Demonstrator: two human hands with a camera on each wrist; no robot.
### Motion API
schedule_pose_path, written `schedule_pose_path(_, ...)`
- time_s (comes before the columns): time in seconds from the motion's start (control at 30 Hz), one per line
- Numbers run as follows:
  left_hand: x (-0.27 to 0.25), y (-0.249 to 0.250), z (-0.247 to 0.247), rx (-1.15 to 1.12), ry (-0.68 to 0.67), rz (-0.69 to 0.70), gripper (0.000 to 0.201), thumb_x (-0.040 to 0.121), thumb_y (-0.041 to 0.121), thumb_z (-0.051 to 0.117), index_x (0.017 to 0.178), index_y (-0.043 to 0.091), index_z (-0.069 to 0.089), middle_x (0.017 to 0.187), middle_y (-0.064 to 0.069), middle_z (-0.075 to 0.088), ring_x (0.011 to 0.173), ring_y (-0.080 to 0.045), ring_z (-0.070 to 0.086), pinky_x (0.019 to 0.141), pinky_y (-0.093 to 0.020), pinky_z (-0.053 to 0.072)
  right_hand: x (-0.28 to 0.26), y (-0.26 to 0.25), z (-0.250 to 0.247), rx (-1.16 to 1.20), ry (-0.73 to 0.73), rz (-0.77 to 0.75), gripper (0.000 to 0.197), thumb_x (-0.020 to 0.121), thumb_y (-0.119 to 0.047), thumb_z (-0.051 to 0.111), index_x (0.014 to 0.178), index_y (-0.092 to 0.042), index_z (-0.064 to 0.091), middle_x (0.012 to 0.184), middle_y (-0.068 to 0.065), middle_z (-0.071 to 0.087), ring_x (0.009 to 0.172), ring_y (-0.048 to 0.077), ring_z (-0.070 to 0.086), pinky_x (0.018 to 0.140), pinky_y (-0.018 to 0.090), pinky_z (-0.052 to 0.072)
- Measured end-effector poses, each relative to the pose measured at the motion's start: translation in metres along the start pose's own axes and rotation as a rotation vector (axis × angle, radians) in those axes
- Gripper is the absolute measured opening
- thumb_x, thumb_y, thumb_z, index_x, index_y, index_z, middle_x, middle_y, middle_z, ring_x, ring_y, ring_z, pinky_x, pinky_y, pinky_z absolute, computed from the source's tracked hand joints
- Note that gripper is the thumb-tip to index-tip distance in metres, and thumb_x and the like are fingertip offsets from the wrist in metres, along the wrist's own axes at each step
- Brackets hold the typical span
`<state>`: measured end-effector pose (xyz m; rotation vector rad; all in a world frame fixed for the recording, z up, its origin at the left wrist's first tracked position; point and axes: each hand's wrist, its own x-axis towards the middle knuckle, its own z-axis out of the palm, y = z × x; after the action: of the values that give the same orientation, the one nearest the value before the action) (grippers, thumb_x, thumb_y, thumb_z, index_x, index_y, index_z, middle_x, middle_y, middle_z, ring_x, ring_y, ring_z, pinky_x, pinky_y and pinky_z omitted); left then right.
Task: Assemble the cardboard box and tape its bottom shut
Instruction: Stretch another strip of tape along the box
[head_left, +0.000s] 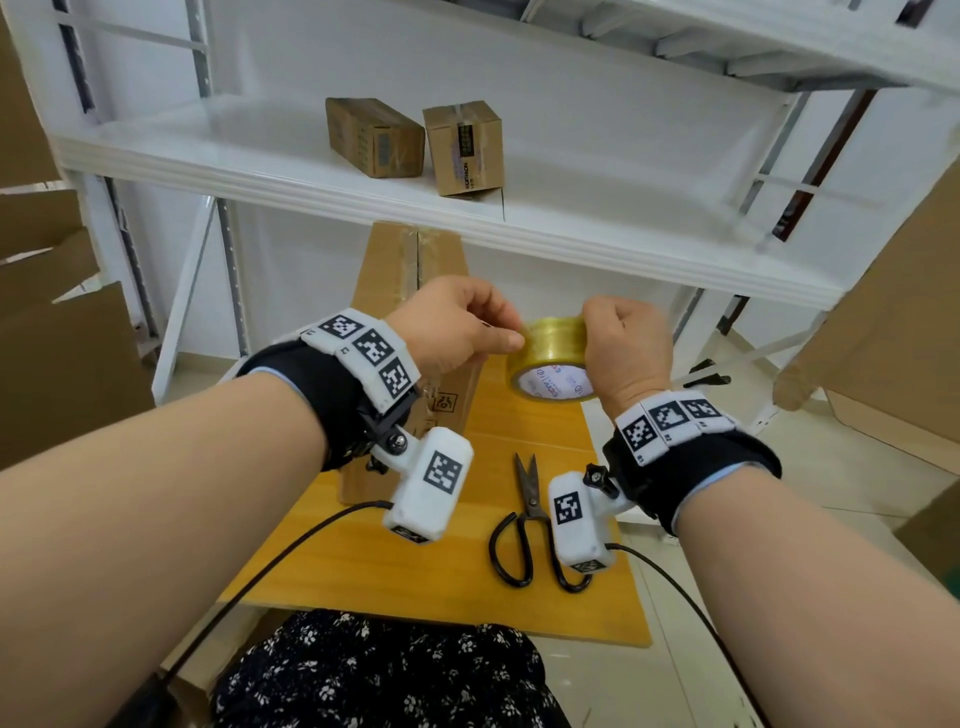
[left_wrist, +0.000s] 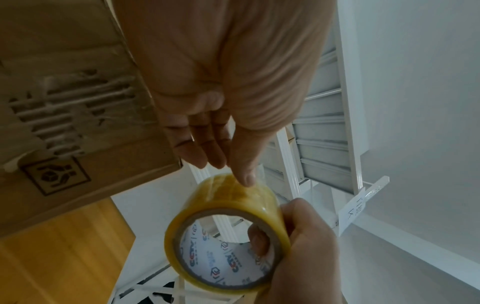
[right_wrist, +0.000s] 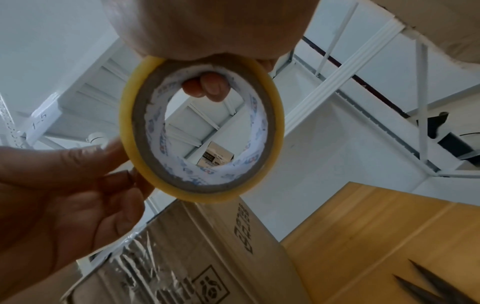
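Now both hands are raised above the yellow wooden board (head_left: 545, 587) and meet at the roll of clear tape (head_left: 553, 353). The right hand (head_left: 628, 348) holds the roll: its fingers are curled over the outer band, and in the left wrist view one fingertip (left_wrist: 259, 240) reaches inside the core, so the grip is closed around the roll. The left hand (head_left: 457, 327) is beside the roll on its left side. Its fingers are bent, and the thumb tip (left_wrist: 248, 179) touches the outer surface of the tape. Whether this hand already pinches a loose end of tape, I cannot tell; the contact is only a light touch at the band.

The cardboard box (head_left: 410, 280) stands on the far left part of the board, behind and under the left hand, and it reaches up to the front edge of the white shelf (head_left: 597, 234). A strip of clear tape runs along its top seam, and the wrist views show wrinkled tape on its side near a printed handling symbol (right_wrist: 211, 290). The roll does not touch the box.

Black scissors (head_left: 535, 535) lie on the board near its right edge, closed, with the points toward the far side. On the white shelf two small brown boxes (head_left: 415, 143) stand just beside each other. Flat cardboard sheets (head_left: 47, 322) lean at the left.
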<state>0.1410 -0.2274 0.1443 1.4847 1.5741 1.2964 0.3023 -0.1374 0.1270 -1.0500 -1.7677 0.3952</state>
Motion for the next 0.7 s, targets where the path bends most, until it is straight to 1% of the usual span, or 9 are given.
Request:
schedule_pose_path(0.07,0.000,0.000,0.000,0.006,0.000,0.005,0.009,0.081,0.008,0.074,0.085,0.012,0.067,0.079,-0.005,0.064,0.069,-0.014,0.056,0.069,-0.028,0.051,-0.001,0.001,0.002,0.015,-0.009,0.007,0.033,0.078,-0.031,0.041,0.048,-0.023,0.031,0.050,-0.002,0.022,0.055,0.018,0.024,0.056,0.034,0.020)
schedule_pose_path(0.23,-0.001,0.001,0.004,0.142,0.014,0.038,0.005,0.087,0.015,0.070,0.089,0.014,0.065,0.081,0.003,0.062,0.071,-0.008,0.055,0.070,-0.020,0.050,-0.002,0.002,0.001,-0.025,0.000,0.002,0.035,0.079,-0.030,0.039,0.048,-0.022,0.029,0.049,-0.003,0.022,0.052,0.019,0.023,0.054,0.032,0.020)
schedule_pose_path(0.3,-0.002,0.004,0.004,0.163,-0.002,0.028,0.004,0.089,0.016,0.067,0.091,0.014,0.064,0.082,0.003,0.066,0.073,-0.008,0.060,0.073,-0.022,0.052,-0.003,0.003,-0.002,-0.081,0.015,-0.014,0.034,0.080,-0.029,0.037,0.048,-0.021,0.027,0.048,-0.004,0.021,0.050,0.017,0.020,0.053,0.028,0.018)
schedule_pose_path(0.4,-0.003,0.011,0.005,0.163,-0.089,-0.047,0.001,0.092,0.013,0.062,0.091,0.013,0.062,0.081,0.002,0.069,0.072,-0.008,0.065,0.079,-0.027,0.055,-0.005,0.004,-0.005,-0.193,0.000,-0.037,0.033,0.079,-0.029,0.035,0.049,-0.019,0.029,0.048,-0.004,0.023,0.049,0.017,0.021,0.052,0.026,0.017)
schedule_pose_path(0.53,-0.005,0.012,0.009,0.046,-0.157,-0.247,0.014,0.095,0.006,0.053,0.085,0.014,0.056,0.077,-0.003,0.061,0.066,-0.012,0.058,0.070,-0.030,0.052,-0.009,0.004,-0.005,-0.299,-0.003,-0.071,0.031,0.079,-0.030,0.033,0.050,-0.017,0.032,0.047,-0.004,0.026,0.050,0.020,0.026,0.054,0.027,0.015)
schedule_pose_path(0.57,-0.005,0.012,0.008,-0.007,-0.151,-0.276,0.013,0.095,0.003,0.052,0.089,0.015,0.055,0.077,-0.004,0.061,0.066,-0.013,0.058,0.070,-0.031,0.051,-0.009,0.003,-0.006,-0.317,0.001,-0.080,0.032,0.079,-0.030,0.033,0.051,-0.016,0.032,0.047,-0.004,0.026,0.049,0.021,0.026,0.055,0.027,0.016)
schedule_pose_path(0.63,-0.007,0.013,0.005,-0.116,-0.125,-0.312,0.017,0.093,0.002,0.054,0.105,0.013,0.056,0.078,-0.005,0.062,0.065,-0.014,0.058,0.075,-0.033,0.051,-0.007,-0.004,-0.008,-0.349,0.023,-0.118,0.033,0.080,-0.029,0.033,0.050,-0.015,0.031,0.045,-0.004,0.025,0.048,0.022,0.026,0.059,0.029,0.023)
schedule_pose_path(0.67,-0.007,0.014,0.003,-0.146,-0.122,-0.311,0.019,0.093,0.005,0.056,0.111,0.010,0.058,0.077,-0.004,0.062,0.064,-0.013,0.058,0.074,-0.032,0.050,-0.005,-0.010,-0.009,-0.362,0.038,-0.140,0.034,0.080,-0.029,0.034,0.049,-0.014,0.030,0.045,-0.003,0.024,0.048,0.023,0.027,0.063,0.031,0.028)
schedule_pose_path(0.7,-0.007,0.016,0.000,-0.163,-0.126,-0.303,0.019,0.092,0.010,0.059,0.111,0.007,0.062,0.073,-0.002,0.061,0.063,-0.012,0.057,0.072,-0.030,0.050,-0.002,-0.017,-0.010,-0.368,0.046,-0.159,0.035,0.080,-0.029,0.034,0.048,-0.014,0.029,0.044,-0.003,0.024,0.050,0.024,0.028,0.067,0.033,0.033)
